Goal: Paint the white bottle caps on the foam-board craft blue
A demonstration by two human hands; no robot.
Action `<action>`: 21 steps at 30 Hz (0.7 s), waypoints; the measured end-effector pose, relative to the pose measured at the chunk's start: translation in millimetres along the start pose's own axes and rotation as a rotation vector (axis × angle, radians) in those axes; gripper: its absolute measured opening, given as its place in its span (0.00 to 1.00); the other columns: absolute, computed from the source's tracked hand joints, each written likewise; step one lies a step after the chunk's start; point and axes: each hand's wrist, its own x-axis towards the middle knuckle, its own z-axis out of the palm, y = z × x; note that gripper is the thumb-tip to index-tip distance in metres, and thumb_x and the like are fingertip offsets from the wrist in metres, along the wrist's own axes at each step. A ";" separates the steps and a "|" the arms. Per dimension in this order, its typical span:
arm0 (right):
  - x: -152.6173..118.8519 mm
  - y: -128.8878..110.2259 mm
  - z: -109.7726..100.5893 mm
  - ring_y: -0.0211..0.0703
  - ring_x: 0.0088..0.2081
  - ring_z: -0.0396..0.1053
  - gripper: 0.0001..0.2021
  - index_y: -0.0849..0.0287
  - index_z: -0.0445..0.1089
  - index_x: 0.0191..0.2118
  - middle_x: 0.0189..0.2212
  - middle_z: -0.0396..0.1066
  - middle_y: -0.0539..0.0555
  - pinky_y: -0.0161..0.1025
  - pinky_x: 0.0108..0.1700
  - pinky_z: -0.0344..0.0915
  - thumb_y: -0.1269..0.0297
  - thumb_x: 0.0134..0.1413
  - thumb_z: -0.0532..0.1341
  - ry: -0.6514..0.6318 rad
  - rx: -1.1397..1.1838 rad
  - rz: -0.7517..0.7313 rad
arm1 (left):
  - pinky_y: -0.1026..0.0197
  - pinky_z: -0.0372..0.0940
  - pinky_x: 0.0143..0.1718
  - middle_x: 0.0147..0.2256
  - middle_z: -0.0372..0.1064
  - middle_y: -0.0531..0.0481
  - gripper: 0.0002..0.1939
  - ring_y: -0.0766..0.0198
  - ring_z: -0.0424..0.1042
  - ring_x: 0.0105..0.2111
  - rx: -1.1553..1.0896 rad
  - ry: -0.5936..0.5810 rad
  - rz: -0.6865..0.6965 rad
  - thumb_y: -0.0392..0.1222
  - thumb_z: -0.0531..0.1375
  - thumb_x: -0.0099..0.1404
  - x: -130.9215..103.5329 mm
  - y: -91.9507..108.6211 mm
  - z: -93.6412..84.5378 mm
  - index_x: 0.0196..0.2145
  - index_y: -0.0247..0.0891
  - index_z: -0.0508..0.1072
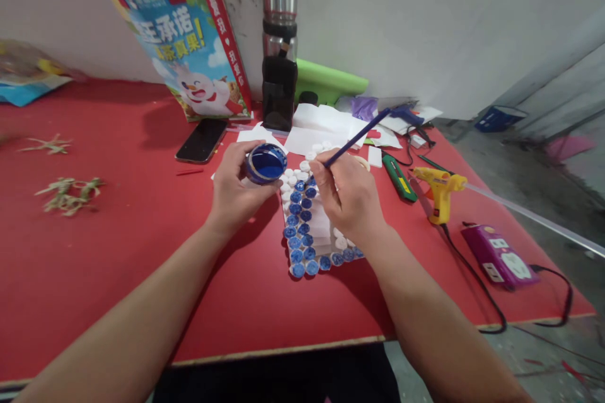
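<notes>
My left hand point(236, 186) is wrapped round a small open jar of blue paint point(267, 165), tilted towards me. In my right hand point(352, 195) is a paintbrush with a dark blue handle point(362, 135), gripped between thumb and fingers. The brush tip points down at a frame covered in small round discs point(293, 241), which lies flat on the table. Discs along its left and front edges are blue; those at the far end point(302, 175) and some on the right are white. My right hand hides part of the frame and most of the bristles.
On the red table point(118, 252), a yellow glue gun point(439, 189), a green utility knife point(399, 177) and a purple power strip point(498, 256) lie to the right. A phone point(201, 140), a black bottle point(278, 85) and a printed bag point(189, 44) stand or lie behind. Knotted straw pieces point(70, 194) are left.
</notes>
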 end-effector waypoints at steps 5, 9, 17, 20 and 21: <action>-0.6 0.0 2.3 0.47 0.39 0.73 0.14 0.54 0.69 0.43 0.36 0.76 0.56 0.46 0.41 0.64 0.57 0.83 0.52 -0.001 0.037 0.000 | 0.39 0.72 0.65 0.57 0.77 0.45 0.30 0.44 0.78 0.59 0.017 -0.010 -0.021 0.42 0.76 0.54 0.4 1.4 -0.4 0.55 0.47 0.76; -0.9 -0.2 2.0 0.47 0.39 0.74 0.11 0.54 0.70 0.45 0.37 0.78 0.55 0.45 0.41 0.65 0.59 0.82 0.54 0.051 0.028 -0.012 | 0.39 0.71 0.65 0.57 0.77 0.44 0.31 0.43 0.77 0.59 0.009 -0.008 -0.020 0.41 0.76 0.54 0.4 1.4 -0.7 0.55 0.47 0.77; 0.1 -3.8 0.7 0.44 0.35 0.72 0.12 0.53 0.69 0.41 0.34 0.77 0.54 0.45 0.39 0.64 0.61 0.81 0.55 0.078 0.018 -0.035 | 0.39 0.72 0.64 0.57 0.77 0.44 0.30 0.43 0.78 0.58 -0.004 -0.005 -0.001 0.41 0.76 0.55 0.0 1.1 -0.8 0.55 0.46 0.77; 0.2 -4.2 1.4 0.44 0.34 0.71 0.13 0.53 0.69 0.39 0.32 0.76 0.53 0.45 0.39 0.63 0.61 0.81 0.55 0.061 0.028 -0.037 | 0.39 0.72 0.64 0.57 0.76 0.45 0.30 0.44 0.78 0.59 -0.012 -0.004 -0.007 0.41 0.77 0.55 -0.1 0.3 -0.4 0.55 0.47 0.77; 0.2 -4.4 1.3 0.43 0.33 0.71 0.13 0.53 0.68 0.38 0.31 0.76 0.53 0.44 0.38 0.62 0.61 0.80 0.56 0.062 0.028 -0.040 | 0.39 0.72 0.64 0.57 0.76 0.45 0.31 0.44 0.78 0.59 -0.012 -0.004 -0.010 0.41 0.77 0.55 -0.1 0.2 -0.3 0.55 0.47 0.77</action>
